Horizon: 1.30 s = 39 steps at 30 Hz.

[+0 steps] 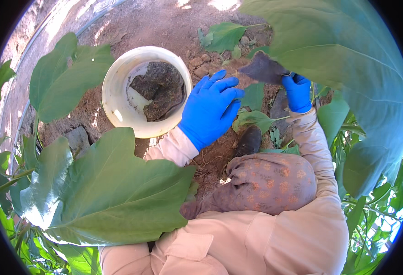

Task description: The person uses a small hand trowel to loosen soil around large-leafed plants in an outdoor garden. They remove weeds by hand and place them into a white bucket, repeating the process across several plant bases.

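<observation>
My left hand (211,108), in a blue glove, is held just right of a white plastic bucket (112,99), its fingers apart and nothing visible in them. Inside the bucket lie dark, dirt-covered pieces of matted material (162,86); some of the pale bottom shows. In my right hand (296,91), also gloved in blue, the fingers pinch the edge of a dark grey, flat piece of sheet material (264,68). It sticks out to the left above the soil, slightly blurred, and a large leaf hides part of its upper edge.
Broad green leaves hang close at the right (342,62) and lower left (119,196). Patterned cloth (273,182) covers my bent knee, with a dark shoe (249,141) beyond it. A grey block (77,139) lies left of the bucket on bare soil (160,27). Thin pipes curve along the left.
</observation>
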Tool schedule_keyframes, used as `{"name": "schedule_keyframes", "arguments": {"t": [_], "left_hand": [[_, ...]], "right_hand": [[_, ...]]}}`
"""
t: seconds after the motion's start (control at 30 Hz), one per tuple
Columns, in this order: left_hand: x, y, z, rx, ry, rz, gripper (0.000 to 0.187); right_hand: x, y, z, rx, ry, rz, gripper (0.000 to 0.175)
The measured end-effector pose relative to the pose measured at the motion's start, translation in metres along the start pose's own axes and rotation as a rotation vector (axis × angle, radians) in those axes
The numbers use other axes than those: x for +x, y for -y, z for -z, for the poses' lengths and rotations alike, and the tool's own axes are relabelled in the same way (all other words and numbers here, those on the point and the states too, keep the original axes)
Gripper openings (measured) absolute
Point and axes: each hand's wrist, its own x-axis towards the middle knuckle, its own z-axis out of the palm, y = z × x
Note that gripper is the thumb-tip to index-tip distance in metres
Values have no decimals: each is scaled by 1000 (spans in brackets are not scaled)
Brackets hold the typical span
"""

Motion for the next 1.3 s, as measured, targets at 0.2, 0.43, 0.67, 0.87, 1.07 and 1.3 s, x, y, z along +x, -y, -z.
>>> {"name": "schedule_keyframes", "arguments": {"t": [0.2,0.43,0.67,0.87,1.07,1.3], "left_hand": [[82,-41,60,-567,-544,190,28],[175,-204,8,-114,-89,-665,40],[179,-169,-102,98,446,-313,94],[159,-145,-161,349,530,-777,85],[175,-109,-167,619,859,-214,102],[177,-58,-163,588,630,-32,95]], "right_hand": [[-44,-46,61,-107,-401,61,23],[-43,-93,68,-99,-542,15,23],[-29,-119,97,-121,-592,-32,23],[3,-140,114,-114,-584,-59,24],[27,-160,166,-178,-614,-92,24],[119,-175,204,-315,-560,-55,25]]}}
